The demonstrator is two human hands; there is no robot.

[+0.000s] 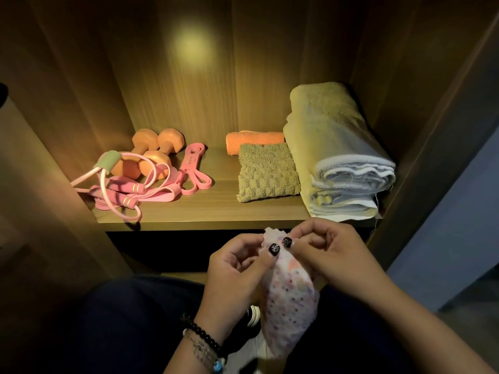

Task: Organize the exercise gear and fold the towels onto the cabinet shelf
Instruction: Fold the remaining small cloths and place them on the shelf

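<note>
Cabinet shelf (216,211) carries all stored items. Large folded pale towel (337,163) fills the right end, reaching the front edge. Olive folded towel (267,172) lies just beside it, mid-shelf; rolled orange towel (253,141) sits behind that, toward the back. Left end: two orange dumbbells (151,155), with pink resistance bands (189,174) and a pink skipping rope (121,184), apparently tangled together. Below the front edge, left hand (237,268) and right hand (326,249) both pinch the top edge of a small spotted cloth (289,300), which hangs down.

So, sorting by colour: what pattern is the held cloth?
White with pink and purple dots; head view.
</note>
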